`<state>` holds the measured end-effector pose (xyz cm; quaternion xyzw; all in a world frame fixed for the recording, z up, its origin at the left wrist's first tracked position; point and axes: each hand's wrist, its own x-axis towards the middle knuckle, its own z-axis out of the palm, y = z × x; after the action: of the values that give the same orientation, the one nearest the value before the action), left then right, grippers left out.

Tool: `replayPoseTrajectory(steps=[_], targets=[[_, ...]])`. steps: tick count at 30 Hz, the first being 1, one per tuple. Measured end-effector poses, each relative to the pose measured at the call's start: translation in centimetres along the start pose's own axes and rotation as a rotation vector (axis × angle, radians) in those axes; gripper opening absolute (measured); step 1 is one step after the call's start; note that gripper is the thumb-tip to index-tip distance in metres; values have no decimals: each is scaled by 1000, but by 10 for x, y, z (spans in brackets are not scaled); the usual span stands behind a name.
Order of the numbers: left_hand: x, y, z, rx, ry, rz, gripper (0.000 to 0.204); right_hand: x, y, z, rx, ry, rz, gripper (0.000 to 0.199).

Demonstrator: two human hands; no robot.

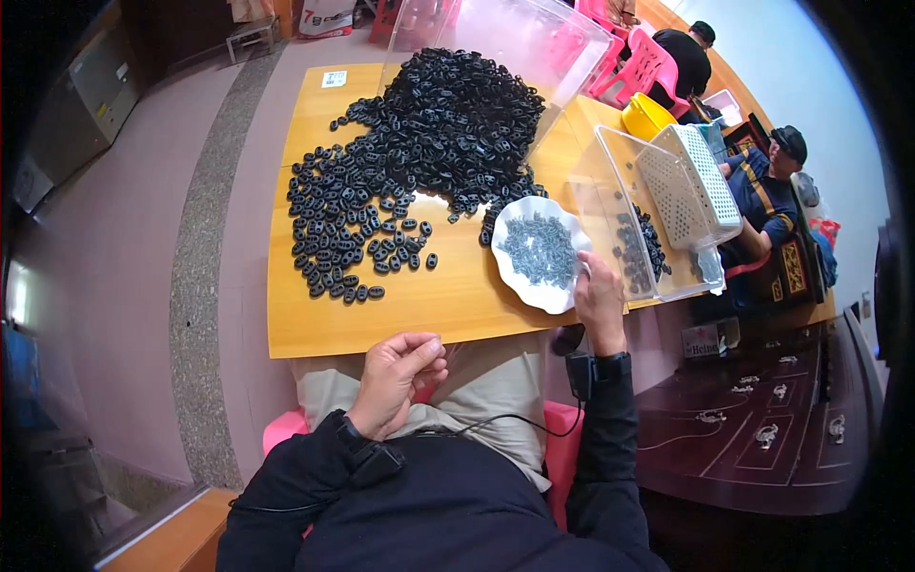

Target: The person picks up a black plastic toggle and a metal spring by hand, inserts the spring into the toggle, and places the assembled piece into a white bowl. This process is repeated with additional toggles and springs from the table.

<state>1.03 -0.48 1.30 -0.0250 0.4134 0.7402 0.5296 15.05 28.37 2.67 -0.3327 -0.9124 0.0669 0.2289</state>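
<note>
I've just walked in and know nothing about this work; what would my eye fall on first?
Probably the big heap of small black oval pieces, spread over the far and left parts of the yellow-brown wooden table. Next, the white wavy-rimmed dish of small translucent greyish pieces near the table's front edge, with the person's right hand at its right side. Bright pink plastic chairs stand out at upper right.

This looks like a homelike room with workshop use — 1 big heap of small black parts (457, 124) covers much of the table (319, 329). Right of the table stands a dark wooden cabinet (701, 419) with ornate handles (766, 436); past its far right corner, pink plastic chairs (644, 65).
</note>
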Motion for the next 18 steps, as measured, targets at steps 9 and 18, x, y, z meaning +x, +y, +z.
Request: replayPoseTrajectory(steps=[9, 18], targets=[[0, 0, 0, -13, 2, 1, 11, 0, 4, 1, 40, 21, -3, 24], [0, -1, -1, -6, 5, 5, 10, 1, 2, 0, 120, -63, 13, 21]])
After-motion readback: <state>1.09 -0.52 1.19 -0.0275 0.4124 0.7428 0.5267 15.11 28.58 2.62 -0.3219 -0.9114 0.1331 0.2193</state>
